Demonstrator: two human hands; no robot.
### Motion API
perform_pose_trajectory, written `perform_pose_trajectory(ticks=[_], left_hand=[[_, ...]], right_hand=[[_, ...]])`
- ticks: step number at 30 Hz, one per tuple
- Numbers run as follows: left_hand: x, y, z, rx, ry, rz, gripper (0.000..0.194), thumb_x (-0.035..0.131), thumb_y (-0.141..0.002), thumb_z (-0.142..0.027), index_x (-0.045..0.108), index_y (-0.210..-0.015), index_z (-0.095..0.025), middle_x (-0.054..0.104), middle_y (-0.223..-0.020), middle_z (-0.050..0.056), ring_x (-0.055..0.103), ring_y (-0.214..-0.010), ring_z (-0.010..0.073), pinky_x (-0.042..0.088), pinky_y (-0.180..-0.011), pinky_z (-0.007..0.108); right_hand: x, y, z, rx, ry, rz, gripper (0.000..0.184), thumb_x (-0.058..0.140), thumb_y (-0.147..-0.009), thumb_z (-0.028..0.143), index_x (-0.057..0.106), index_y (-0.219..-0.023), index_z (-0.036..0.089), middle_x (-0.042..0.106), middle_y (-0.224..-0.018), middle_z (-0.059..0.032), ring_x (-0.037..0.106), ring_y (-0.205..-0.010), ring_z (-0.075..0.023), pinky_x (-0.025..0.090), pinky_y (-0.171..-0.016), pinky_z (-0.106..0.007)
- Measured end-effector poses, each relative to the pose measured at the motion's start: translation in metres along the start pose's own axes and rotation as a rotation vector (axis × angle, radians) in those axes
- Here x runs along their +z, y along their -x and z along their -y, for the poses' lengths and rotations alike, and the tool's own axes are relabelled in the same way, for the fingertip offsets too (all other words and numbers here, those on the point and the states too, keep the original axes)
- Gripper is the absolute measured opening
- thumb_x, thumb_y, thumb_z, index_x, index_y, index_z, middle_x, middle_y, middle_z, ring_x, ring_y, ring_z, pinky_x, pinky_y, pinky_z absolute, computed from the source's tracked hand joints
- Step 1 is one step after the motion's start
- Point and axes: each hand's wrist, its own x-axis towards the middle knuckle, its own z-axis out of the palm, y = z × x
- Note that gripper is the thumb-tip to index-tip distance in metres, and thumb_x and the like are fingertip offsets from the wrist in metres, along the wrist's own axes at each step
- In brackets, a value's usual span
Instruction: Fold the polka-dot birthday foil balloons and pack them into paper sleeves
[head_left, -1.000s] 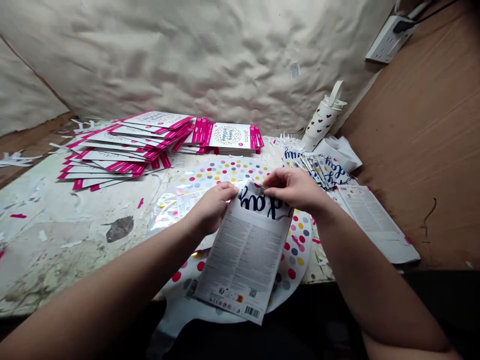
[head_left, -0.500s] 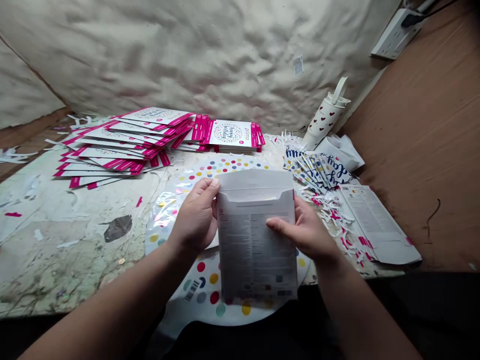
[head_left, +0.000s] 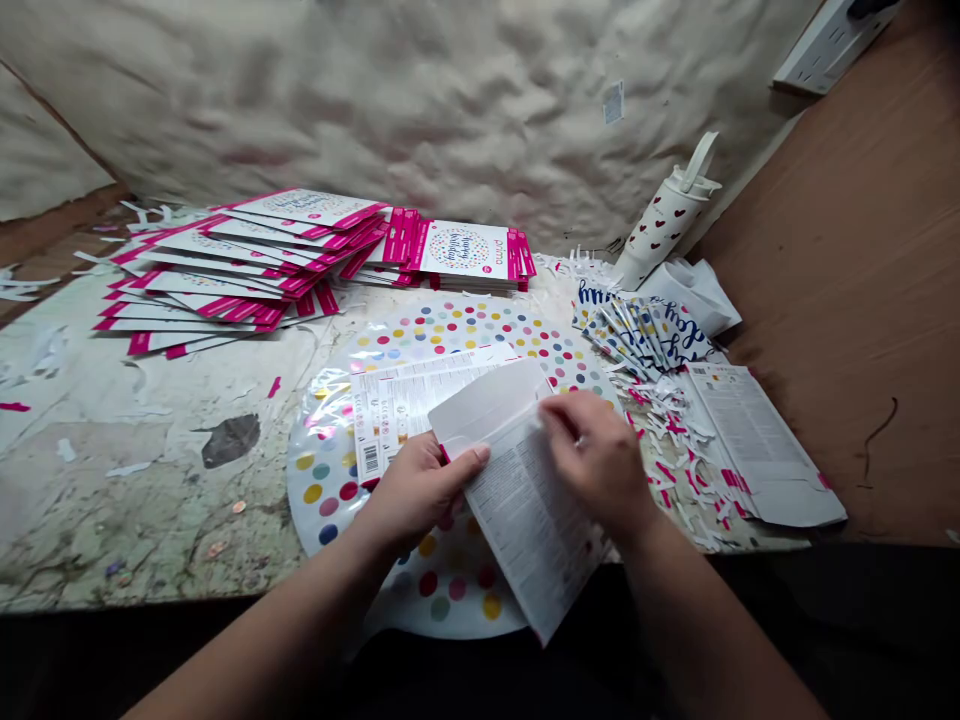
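Note:
My left hand (head_left: pixel 420 495) grips the lower left edge of a white printed paper sleeve (head_left: pixel 532 510), its thumb lying across the open flap. My right hand (head_left: pixel 596 460) presses on the sleeve's upper part, fingers at the flap's fold. The sleeve lies tilted, its far end hanging over the bench edge. Beneath it rests a round foil balloon with coloured polka dots (head_left: pixel 450 340). A printed white card (head_left: pixel 405 410) lies on the balloon, next to my left hand and partly under the sleeve. Whatever the sleeve contains is hidden.
Stacks of pink-edged packaged cards (head_left: pixel 457 255) fan out at the back left of the stained workbench (head_left: pixel 135 480). To the right are a bundle of blue-lettered foil pieces (head_left: pixel 645 335), white cut scraps (head_left: pixel 667 430), a printed sheet (head_left: pixel 750 440) and a heart-patterned tumbler (head_left: pixel 664 225).
The sleeve has turned from upright to slanting toward the lower right, with its flap swung to the upper left. My hands have shifted along it, and the printed card now shows more.

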Motion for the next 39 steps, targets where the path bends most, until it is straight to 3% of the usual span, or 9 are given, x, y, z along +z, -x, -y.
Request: perform_pose_trajectory(ticks=[3, 8, 16, 23, 30, 32, 35, 37, 39], left_hand=[[0.007, 0.004, 0.000, 0.017, -0.036, -0.029, 0.032, 0.060, -0.077, -0.040, 0.051, -0.056, -0.016, 0.044, -0.037, -0.005, 0.038, -0.034, 0.0072, 0.025, -0.037, 0.018], [0.014, 0.011, -0.001, 0.052, -0.050, -0.032, 0.034, 0.060, -0.075, -0.038, 0.048, -0.051, -0.017, 0.044, -0.039, -0.005, 0.037, -0.037, 0.0072, 0.025, -0.038, 0.019], [0.014, 0.012, 0.006, 0.017, -0.099, -0.020, 0.029, 0.055, -0.078, -0.037, 0.053, -0.059, -0.016, 0.050, -0.039, -0.003, 0.043, -0.035, 0.0080, 0.029, -0.036, 0.017], [0.021, 0.015, 0.002, -0.016, -0.139, -0.018, 0.026, 0.055, -0.079, -0.034, 0.054, -0.060, -0.016, 0.056, -0.040, -0.001, 0.050, -0.037, 0.0105, 0.040, -0.040, 0.019], [0.011, 0.013, 0.007, -0.021, -0.081, -0.067, 0.024, 0.055, -0.079, -0.037, 0.053, -0.069, -0.015, 0.058, -0.044, 0.000, 0.052, -0.040, 0.0109, 0.041, -0.041, 0.019], [0.014, 0.014, 0.008, 0.004, -0.104, -0.090, 0.027, 0.054, -0.080, -0.038, 0.053, -0.067, -0.014, 0.057, -0.044, 0.000, 0.052, -0.040, 0.0109, 0.041, -0.042, 0.020], [0.019, 0.016, 0.004, 0.101, -0.154, -0.045, 0.033, 0.050, -0.083, -0.041, 0.057, -0.068, -0.013, 0.059, -0.049, 0.002, 0.055, -0.045, 0.0123, 0.045, -0.048, 0.022], [0.014, 0.018, -0.005, 0.239, -0.204, -0.036, 0.031, 0.053, -0.082, -0.041, 0.062, -0.089, -0.012, 0.066, -0.068, 0.005, 0.062, -0.059, 0.0152, 0.050, -0.058, 0.025], [0.002, 0.017, -0.020, 0.463, -0.251, -0.146, 0.051, 0.063, -0.076, -0.040, 0.051, -0.120, -0.018, 0.064, -0.105, 0.010, 0.063, -0.089, 0.0218, 0.052, -0.075, 0.032]], right_hand=[[0.007, 0.013, 0.020, -0.197, 0.073, 0.175, 0.020, 0.043, -0.086, 0.012, 0.062, -0.089, 0.018, 0.064, -0.085, -0.0067, 0.058, -0.083, -0.0182, 0.045, -0.076, -0.029], [0.016, 0.021, 0.027, -0.250, 0.164, 0.233, 0.021, 0.042, -0.086, 0.010, 0.062, -0.084, 0.016, 0.063, -0.084, -0.0085, 0.057, -0.082, -0.0197, 0.045, -0.074, -0.030], [0.009, 0.021, 0.020, -0.194, 0.110, 0.264, 0.019, 0.040, -0.088, 0.013, 0.058, -0.091, 0.017, 0.064, -0.084, -0.0062, 0.059, -0.077, -0.0172, 0.045, -0.070, -0.027], [0.015, 0.022, 0.029, -0.364, 0.507, 0.252, 0.019, 0.039, -0.080, 0.008, 0.054, -0.071, 0.017, 0.054, -0.068, -0.0073, 0.049, -0.063, -0.0203, 0.036, -0.055, -0.030], [-0.057, 0.021, -0.044, 0.479, 0.763, 0.075, 0.024, 0.041, -0.083, 0.020, 0.062, -0.093, 0.013, 0.063, -0.086, -0.0169, 0.060, -0.080, -0.0293, 0.044, -0.064, -0.038], [-0.056, 0.032, -0.031, 0.364, 0.625, 0.122, 0.041, 0.047, -0.083, 0.033, 0.054, -0.117, 0.013, 0.060, -0.111, -0.0183, 0.057, -0.101, -0.0326, 0.047, -0.076, -0.043], [-0.029, 0.045, 0.010, -0.066, 0.392, 0.247, 0.077, 0.058, -0.076, 0.041, 0.028, -0.139, 0.009, 0.039, -0.139, -0.0166, 0.039, -0.126, -0.0323, 0.041, -0.096, -0.046], [-0.015, 0.044, 0.030, -0.202, 0.359, 0.169, 0.062, 0.053, -0.081, 0.024, 0.033, -0.137, 0.008, 0.045, -0.135, -0.0165, 0.044, -0.122, -0.0285, 0.043, -0.096, -0.042], [-0.018, 0.036, 0.038, -0.227, 0.320, -0.031, 0.048, 0.047, -0.082, 0.010, 0.044, -0.130, 0.011, 0.059, -0.121, -0.0135, 0.058, -0.107, -0.0230, 0.049, -0.089, -0.035]])
